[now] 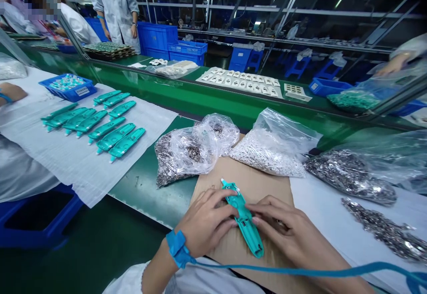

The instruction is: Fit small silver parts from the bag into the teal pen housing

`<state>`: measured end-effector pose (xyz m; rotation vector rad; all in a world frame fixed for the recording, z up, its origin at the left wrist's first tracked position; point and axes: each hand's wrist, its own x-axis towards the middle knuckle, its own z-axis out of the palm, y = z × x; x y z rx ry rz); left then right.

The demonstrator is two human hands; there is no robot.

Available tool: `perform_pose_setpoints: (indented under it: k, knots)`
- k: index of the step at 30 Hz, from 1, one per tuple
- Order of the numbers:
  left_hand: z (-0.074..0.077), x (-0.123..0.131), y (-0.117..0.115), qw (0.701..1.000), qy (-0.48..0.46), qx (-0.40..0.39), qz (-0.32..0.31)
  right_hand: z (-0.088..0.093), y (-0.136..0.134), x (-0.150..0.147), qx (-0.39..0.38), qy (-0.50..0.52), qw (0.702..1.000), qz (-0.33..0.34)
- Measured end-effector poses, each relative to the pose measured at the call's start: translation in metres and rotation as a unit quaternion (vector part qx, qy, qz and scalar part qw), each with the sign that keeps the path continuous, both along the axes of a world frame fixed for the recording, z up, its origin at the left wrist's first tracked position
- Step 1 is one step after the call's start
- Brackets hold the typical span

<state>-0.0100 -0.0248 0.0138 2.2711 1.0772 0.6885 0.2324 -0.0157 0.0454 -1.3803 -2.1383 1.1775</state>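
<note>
A teal plastic housing (pixel 243 218) is pinned on a cardboard sheet (pixel 256 183) at the table's near edge, held between the fingers of the left hand (pixel 207 223) and right hand (pixel 287 231). A small part seems to be being fitted; steady pressure is likely needed next. Bags of metal parts (pixel 187 151) lie beyond, finished housings (pixel 113 138) to the left, along a green conveyor (pixel 207 98) in a factory hall.

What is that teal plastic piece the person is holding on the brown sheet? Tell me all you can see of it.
The teal plastic piece is a long, narrow housing, seemingly moulded plastic, with small pale fittings near its far tip. It lies flat and slanted on the brown cardboard sheet, tip pointing away. The left hand rests fingertips on its left edge; the right hand touches its right side. Its inner details are too small to tell.
</note>
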Motion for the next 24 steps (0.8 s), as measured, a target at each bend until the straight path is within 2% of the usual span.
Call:
perform_pose_setpoints:
  k: [3, 4, 6, 9, 12, 15, 19, 24]
  knots:
    - [0.002, 0.001, 0.001, 1.000, 0.007, -0.001, -0.013, 0.003, -0.003, 0.000, -0.027, 0.089, 0.986, -0.138]
    - [0.002, 0.001, 0.001, 1.000, 0.012, 0.001, -0.016, 0.006, -0.003, -0.002, -0.044, 0.155, 0.969, -0.186]
    - [0.001, 0.002, 0.001, 0.999, 0.025, 0.015, -0.020, 0.013, -0.003, -0.012, -0.086, 0.309, 0.914, -0.248]
    - [-0.001, 0.003, 0.001, 0.998, 0.045, 0.043, -0.019, 0.025, 0.002, -0.033, -0.124, 0.466, 0.836, -0.261]
    - [-0.001, 0.005, -0.001, 0.996, 0.062, 0.057, -0.016, 0.030, 0.008, -0.053, -0.123, 0.529, 0.796, -0.266]
    - [-0.001, 0.006, -0.001, 0.995, 0.070, 0.064, -0.014, 0.024, 0.011, -0.064, -0.114, 0.551, 0.781, -0.269]
    - [-0.002, 0.007, -0.001, 0.995, 0.075, 0.068, -0.011, 0.013, 0.011, -0.068, -0.121, 0.551, 0.780, -0.270]
    - [-0.001, 0.005, -0.001, 0.994, 0.085, 0.070, -0.009, 0.009, 0.010, -0.069, -0.123, 0.548, 0.783, -0.268]
